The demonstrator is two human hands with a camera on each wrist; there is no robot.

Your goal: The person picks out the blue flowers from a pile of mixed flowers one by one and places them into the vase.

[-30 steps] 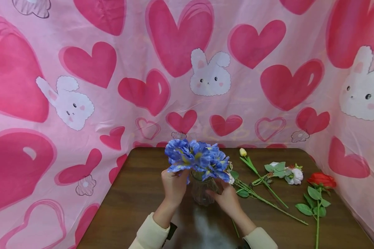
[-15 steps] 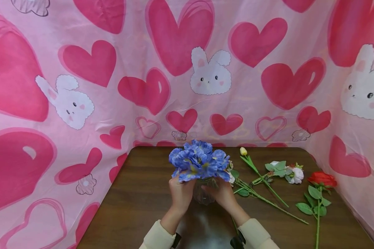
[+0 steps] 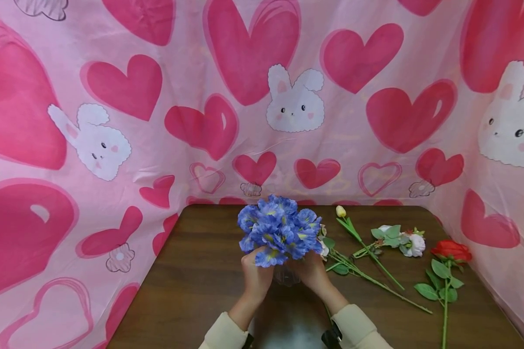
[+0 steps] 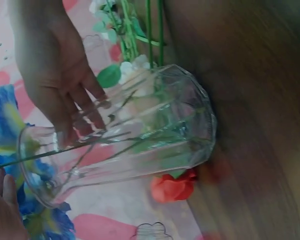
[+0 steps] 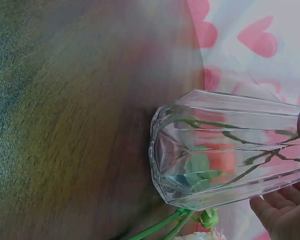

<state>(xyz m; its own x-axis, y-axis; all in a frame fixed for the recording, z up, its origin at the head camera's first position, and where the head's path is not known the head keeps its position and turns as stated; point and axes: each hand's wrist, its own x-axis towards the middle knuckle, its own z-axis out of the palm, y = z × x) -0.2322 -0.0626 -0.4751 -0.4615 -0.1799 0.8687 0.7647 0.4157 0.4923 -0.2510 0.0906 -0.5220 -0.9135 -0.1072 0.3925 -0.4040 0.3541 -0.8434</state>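
Note:
A bunch of blue irises point(image 3: 279, 228) with yellow throats stands in a clear, ribbed glass vase point(image 3: 286, 277) at the middle of the table. My left hand point(image 3: 258, 276) is just below the blossoms at the vase's mouth, its fingers pinching an iris stem; the blossoms partly hide its grip. On the other side, my right hand point(image 3: 312, 274) holds the vase, the thumb and fingers point(image 5: 272, 210) on opposite sides of the glass. Several stems point(image 5: 262, 160) show through the glass in the right wrist view. The blossoms cover the vase's rim in the head view.
On the brown wooden table point(image 3: 192, 281), a pale yellow tulip point(image 3: 340, 212), white roses point(image 3: 415, 245) and a red rose point(image 3: 451, 251) lie to the right, their stems pointing toward the front. A pink heart-and-rabbit cloth point(image 3: 249, 140) surrounds the back and sides.
The left hand has moved right and slightly down beside the vase. The blue blossoms have drawn together and tipped toward the front, while the right hand stays at the vase.

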